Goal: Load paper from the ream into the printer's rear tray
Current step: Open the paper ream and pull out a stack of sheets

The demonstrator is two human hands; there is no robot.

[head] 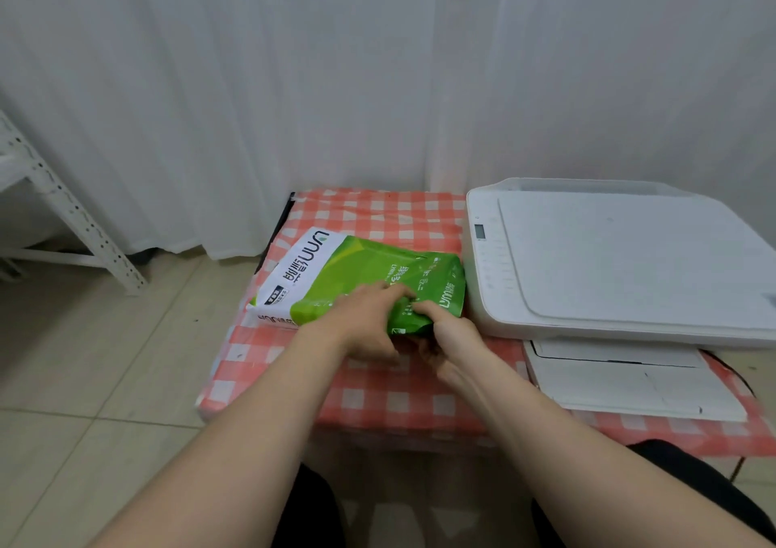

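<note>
Both hands at ream near edge

The green-and-white ream wrapper reads "LYNN" upside down; smaller print is illegible.

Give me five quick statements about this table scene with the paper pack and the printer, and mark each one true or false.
1. The green and white wrapped paper ream lies on the red and white checked tablecloth. True.
2. The white flatbed printer stands to the left of the ream. False: it stands to the right.
3. Both hands are at the ream's near end. True: the left hand rests on top, the right hand at its near corner.
4. The printer's top lid is raised. False: it lies flat.
5. Loose sheets are stacked on the printer. False: none show there.
</note>
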